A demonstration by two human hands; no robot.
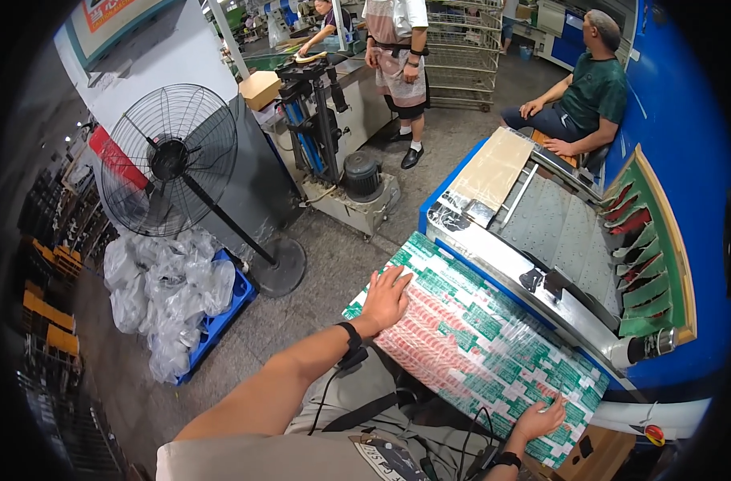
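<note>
In front of me is a flat board (470, 341) covered in green, white and red printed film, tilted alongside a machine. My left hand (385, 298) lies on its far left part with the fingers stretched out. Lower right, my right hand (542, 418) rests on the board near its right end, fingers apart and slightly bent. Neither hand grips anything. Beyond the board stands the machine's sloping metal chute (542, 240), edged in blue, with a sheet of cardboard (490, 172) on top.
A framed green flap curtain (650, 248) borders the chute at the right. To the left stand a black floor fan (171, 160) and a blue pallet (213, 321) with clear plastic bags (165, 289). A wheeled motor unit (361, 180) is ahead. Several people are nearby, one seated (594, 88).
</note>
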